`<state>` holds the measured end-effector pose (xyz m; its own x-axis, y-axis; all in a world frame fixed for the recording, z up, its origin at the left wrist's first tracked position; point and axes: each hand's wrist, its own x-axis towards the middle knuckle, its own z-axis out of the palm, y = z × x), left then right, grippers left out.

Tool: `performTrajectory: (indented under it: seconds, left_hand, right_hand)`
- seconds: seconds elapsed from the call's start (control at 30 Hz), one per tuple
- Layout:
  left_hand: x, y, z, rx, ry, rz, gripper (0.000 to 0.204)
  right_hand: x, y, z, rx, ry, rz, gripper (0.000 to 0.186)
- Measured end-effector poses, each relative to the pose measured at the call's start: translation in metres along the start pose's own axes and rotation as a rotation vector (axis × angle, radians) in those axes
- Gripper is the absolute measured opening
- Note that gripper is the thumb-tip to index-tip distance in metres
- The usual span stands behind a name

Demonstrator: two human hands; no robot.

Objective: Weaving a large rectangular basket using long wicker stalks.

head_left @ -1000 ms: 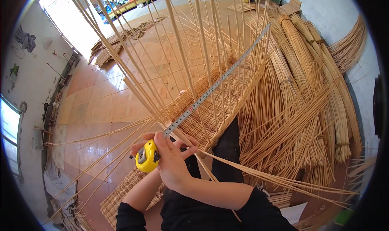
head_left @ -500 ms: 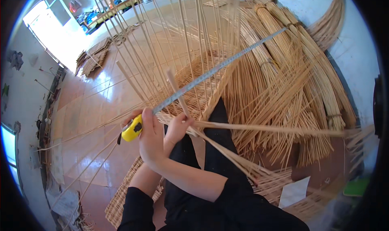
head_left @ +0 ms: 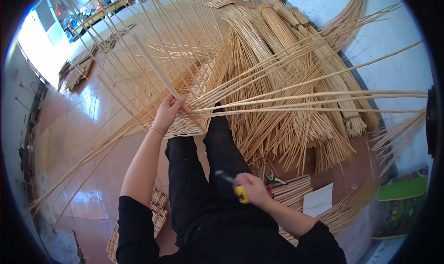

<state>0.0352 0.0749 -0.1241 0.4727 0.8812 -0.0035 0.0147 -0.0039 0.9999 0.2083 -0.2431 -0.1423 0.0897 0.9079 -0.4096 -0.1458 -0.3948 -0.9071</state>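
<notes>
Left hand [head_left: 167,110] is closed around upright rattan stakes [head_left: 152,69] just above the woven base [head_left: 185,125], directly ahead of it. Right hand [head_left: 252,193] grips a yellow tape measure [head_left: 240,193] near the lap. The stakes look light, springy and likely brittle; best held low near the weave.

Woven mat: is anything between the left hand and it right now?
Nothing visible. The left hand already grips the rattan strands at the edge of the woven mat. The right hand holds a yellow tape measure over the lap, apart from it.
</notes>
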Motion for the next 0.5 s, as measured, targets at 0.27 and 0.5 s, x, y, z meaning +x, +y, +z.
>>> performTrajectory:
  seconds: [0.27, 0.5]
  left_hand:
    - [-0.003, -0.005, -0.01, 0.055, -0.088, 0.035, 0.027]
    - [-0.015, 0.006, -0.004, 0.245, -0.113, 0.129, 0.032]
  right_hand:
    - [0.056, 0.092, -0.166, -0.68, 0.46, 0.106, 0.037]
    - [0.207, 0.095, -0.249, -0.684, 0.543, -0.146, 0.03]
